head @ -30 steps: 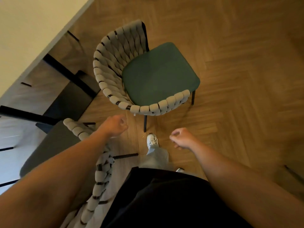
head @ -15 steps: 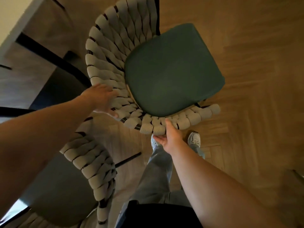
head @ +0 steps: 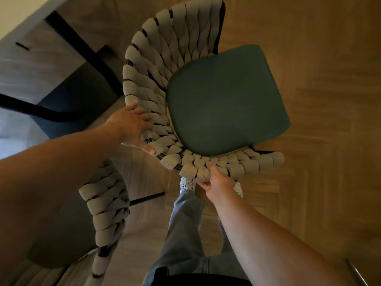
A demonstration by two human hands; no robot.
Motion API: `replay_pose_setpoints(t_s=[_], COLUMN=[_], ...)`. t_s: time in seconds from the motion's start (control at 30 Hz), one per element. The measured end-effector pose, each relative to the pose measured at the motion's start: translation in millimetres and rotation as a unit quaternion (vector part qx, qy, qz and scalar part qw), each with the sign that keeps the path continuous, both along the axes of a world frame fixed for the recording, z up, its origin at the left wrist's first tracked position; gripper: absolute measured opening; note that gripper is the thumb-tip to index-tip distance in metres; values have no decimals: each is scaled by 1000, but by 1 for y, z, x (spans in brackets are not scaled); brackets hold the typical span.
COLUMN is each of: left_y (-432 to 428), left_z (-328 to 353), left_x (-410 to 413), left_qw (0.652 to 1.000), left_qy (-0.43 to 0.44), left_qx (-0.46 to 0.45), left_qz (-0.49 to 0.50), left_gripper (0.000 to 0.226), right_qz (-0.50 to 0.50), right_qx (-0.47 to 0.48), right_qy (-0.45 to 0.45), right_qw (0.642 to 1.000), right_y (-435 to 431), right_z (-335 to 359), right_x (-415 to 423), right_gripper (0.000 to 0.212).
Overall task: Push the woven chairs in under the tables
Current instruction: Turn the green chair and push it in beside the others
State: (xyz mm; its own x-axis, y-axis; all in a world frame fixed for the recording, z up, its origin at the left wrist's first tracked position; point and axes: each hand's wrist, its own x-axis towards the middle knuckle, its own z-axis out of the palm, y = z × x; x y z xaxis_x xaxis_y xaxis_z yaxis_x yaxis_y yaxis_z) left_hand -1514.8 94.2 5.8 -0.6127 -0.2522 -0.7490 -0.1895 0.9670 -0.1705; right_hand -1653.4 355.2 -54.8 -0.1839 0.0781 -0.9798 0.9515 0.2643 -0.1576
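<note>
A woven chair (head: 165,65) with thick grey bands and a dark green seat cushion stands on the wood floor in front of me, out from the table. My left hand (head: 132,129) wraps the woven rim at its near left side, thumb underneath. My right hand (head: 218,182) grips the rim at the near edge from below. The white table (head: 18,15) shows only as a corner at the top left, with black legs beneath it. A second woven chair (head: 105,213) with a dark seat sits at the lower left, under my left arm.
Black table legs and a crossbar (head: 86,50) run diagonally left of the green chair. My legs in blue jeans and white shoes (head: 187,184) stand right behind the chair. Herringbone wood floor (head: 319,100) spreads to the right. A metal edge shows at the bottom right corner.
I stepped up to the green chair. Both hands, which hung free a second ago, reached its woven rim and closed on it; the chair now fills more of the view.
</note>
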Motion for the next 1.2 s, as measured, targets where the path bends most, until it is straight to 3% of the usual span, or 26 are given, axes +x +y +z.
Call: replay_pose_setpoints(t_s=[0.4,0.53,0.63,0.8,0.9,1.0,1.2], left_y=[119,178,217,215,177,162,176], left_z=[-14,-13,-9,-17,-15,-16,-22], left_x=[-1,-27,-51,-36,4,29,27], left_qw=[976,943,915,921,946,953,940], left_qy=[44,55,75,113,102,90,112], left_qx=[-37,-32,-13,28,-22,-37,-36], left_qz=[208,327,396,372,308,286,320], left_gripper=[126,134,125,113,116,115,113], right_qz=[208,255,234,209,164,116,111], right_qx=[-37,-17,-3,1,-23,-92,-72], right_qy=[80,123,154,218,151,61,30], right_qw=[974,959,960,953,974,987,991], right_y=[13,16,25,56,67,57,46], right_z=[21,27,30,28,24,22,16], right_x=[-117,-156,-169,-129,-82,-44,-49], right_gripper=[46,54,64,72,75,63,54])
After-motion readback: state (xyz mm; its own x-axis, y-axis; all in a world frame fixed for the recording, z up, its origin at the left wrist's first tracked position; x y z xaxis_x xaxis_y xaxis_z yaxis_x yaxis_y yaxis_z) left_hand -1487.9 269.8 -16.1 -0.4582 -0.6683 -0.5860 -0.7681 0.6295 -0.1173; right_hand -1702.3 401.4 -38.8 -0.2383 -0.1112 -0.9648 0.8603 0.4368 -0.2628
